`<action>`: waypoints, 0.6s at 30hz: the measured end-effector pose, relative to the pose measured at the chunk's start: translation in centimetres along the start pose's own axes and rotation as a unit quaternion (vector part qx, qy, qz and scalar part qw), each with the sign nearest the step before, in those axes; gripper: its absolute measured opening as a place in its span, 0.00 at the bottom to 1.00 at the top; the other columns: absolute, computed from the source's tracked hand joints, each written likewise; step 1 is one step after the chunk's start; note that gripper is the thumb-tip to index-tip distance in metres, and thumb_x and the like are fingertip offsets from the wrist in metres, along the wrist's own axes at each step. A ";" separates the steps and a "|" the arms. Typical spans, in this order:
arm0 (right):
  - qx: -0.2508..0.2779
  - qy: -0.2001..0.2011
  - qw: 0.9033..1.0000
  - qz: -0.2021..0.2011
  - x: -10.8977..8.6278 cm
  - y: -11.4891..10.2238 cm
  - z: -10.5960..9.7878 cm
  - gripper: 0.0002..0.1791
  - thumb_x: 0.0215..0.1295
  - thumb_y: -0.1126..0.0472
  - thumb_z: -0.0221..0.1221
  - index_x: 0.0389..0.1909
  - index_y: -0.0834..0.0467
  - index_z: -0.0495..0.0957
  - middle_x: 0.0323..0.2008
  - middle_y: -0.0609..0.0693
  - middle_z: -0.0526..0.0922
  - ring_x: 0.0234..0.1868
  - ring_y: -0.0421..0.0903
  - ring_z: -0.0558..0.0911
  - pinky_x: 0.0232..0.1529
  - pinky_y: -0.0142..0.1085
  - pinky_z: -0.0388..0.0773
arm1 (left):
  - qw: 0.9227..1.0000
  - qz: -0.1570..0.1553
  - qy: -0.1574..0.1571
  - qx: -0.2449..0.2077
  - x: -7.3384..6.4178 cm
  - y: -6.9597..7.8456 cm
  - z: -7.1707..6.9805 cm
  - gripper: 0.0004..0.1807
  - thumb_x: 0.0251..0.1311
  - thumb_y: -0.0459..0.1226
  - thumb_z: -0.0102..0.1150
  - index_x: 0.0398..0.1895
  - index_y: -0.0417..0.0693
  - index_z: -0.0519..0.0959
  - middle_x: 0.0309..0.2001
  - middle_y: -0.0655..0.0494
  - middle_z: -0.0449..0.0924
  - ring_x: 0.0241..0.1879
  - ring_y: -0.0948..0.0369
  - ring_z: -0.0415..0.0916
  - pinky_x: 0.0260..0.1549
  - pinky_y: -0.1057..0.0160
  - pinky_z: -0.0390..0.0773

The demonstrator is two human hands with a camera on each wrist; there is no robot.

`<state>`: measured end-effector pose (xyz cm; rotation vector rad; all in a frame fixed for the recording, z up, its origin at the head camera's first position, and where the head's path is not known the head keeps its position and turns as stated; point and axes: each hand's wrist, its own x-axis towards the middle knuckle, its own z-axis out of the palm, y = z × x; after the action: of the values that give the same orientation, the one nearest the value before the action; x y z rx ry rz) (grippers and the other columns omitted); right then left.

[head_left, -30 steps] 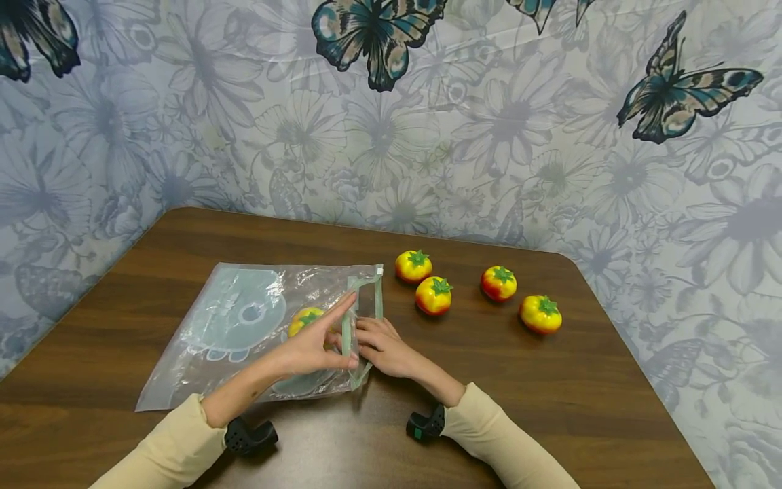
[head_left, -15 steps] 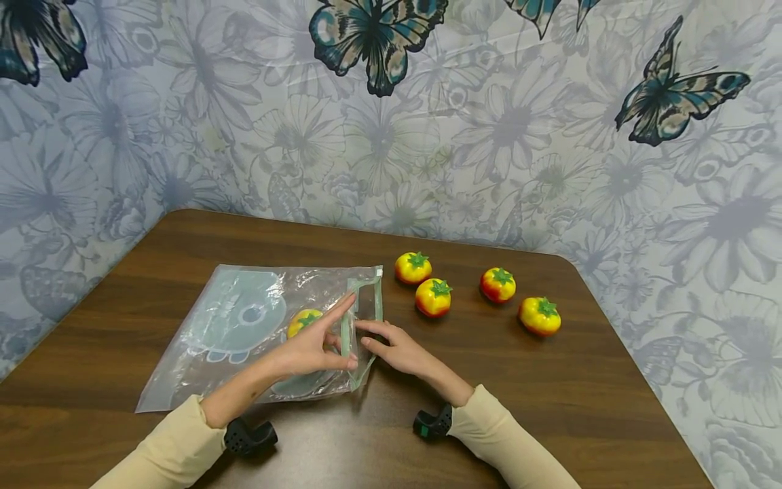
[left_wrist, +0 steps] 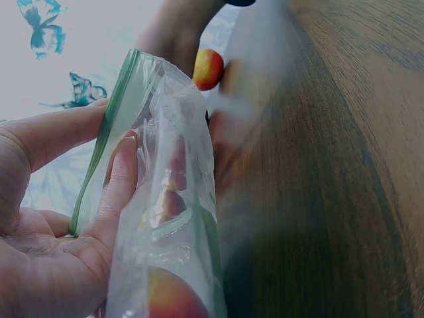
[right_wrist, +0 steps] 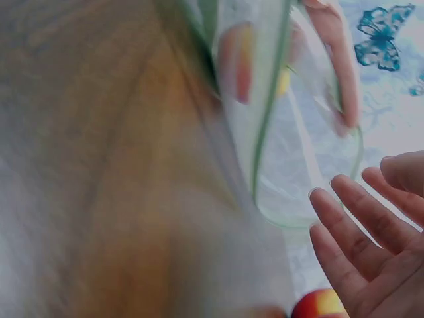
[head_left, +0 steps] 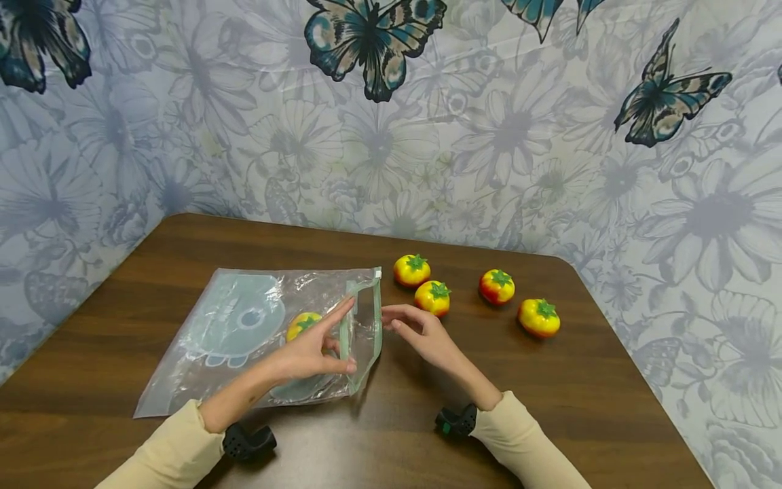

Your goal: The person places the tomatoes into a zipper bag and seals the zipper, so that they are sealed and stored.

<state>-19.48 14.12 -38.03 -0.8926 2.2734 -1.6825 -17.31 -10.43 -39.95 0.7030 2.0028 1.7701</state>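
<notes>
A clear zip bag (head_left: 318, 285) with a green-edged mouth and pale blue print lies on the table, its mouth facing right. My left hand (head_left: 303, 353) grips the upper layer of that mouth, thumb and index finger spread along the green edge, which keeps it raised. Inside the bag sits one red-yellow toy tomato (head_left: 302, 324) with a green top, partly hidden by the hand. Just right of the mouth, my right hand (head_left: 421, 333) holds nothing, its fingers (right_wrist: 364, 225) loosely bent. Beyond it stand two toy tomatoes, a rear one (head_left: 412, 270) and a nearer one (head_left: 432, 298).
Farther right on the brown wooden table (head_left: 550, 394) are two more toy tomatoes, one behind (head_left: 497, 286) and one in front (head_left: 539, 318). A wall cloth (head_left: 476, 156) with flowers and butterflies hangs behind the table's far edge.
My right hand has drawn back from the bag's mouth to the right, its fingers now outside. The left hand and the toy tomato in the bag have stayed put.
</notes>
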 end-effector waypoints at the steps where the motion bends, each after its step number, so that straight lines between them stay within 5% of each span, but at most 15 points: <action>1: 0.007 0.010 1.000 0.000 0.0 -0.2 -0.3 0.17 0.67 0.74 0.49 0.55 0.77 0.68 0.50 0.72 0.73 0.49 0.67 0.74 0.51 0.48 0.71 | 1.000 0.000 0.001 0.002 0.0 0.0 0.0 0.58 0.49 0.26 0.68 0.75 0.49 0.37 0.73 0.51 0.26 0.31 0.55 0.75 0.26 0.64 0.76; 8: -0.003 0.122 0.992 -0.030 0.0 1.1 -2.7 0.13 0.68 0.71 0.51 0.50 0.72 0.74 0.43 0.68 0.79 0.43 0.63 0.78 0.45 0.53 0.73 | 1.000 -0.003 0.006 0.004 0.0 0.0 0.0 0.58 0.48 0.26 0.68 0.75 0.49 0.38 0.73 0.51 0.27 0.28 0.58 0.72 0.24 0.66 0.74; 14: -0.059 0.292 0.955 -0.017 -0.3 2.4 -5.0 0.12 0.67 0.64 0.56 0.47 0.66 0.78 0.43 0.60 0.81 0.42 0.55 0.77 0.41 0.30 0.73 | 1.000 -0.003 0.005 0.008 -0.1 0.0 0.1 0.57 0.49 0.26 0.67 0.75 0.50 0.38 0.74 0.52 0.27 0.27 0.58 0.72 0.22 0.67 0.72; 18: -0.039 0.342 0.937 0.055 -0.5 2.4 -5.9 0.15 0.67 0.65 0.55 0.52 0.67 0.74 0.50 0.64 0.76 0.48 0.54 0.73 0.47 0.32 0.69 | 1.000 -0.007 0.005 0.013 -0.1 0.0 0.0 0.57 0.49 0.26 0.68 0.75 0.51 0.38 0.74 0.53 0.28 0.27 0.58 0.71 0.22 0.67 0.71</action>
<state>-22.76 19.62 -38.23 -0.1709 2.7505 -2.0961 -17.24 -10.45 -39.91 0.6879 2.0373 1.7459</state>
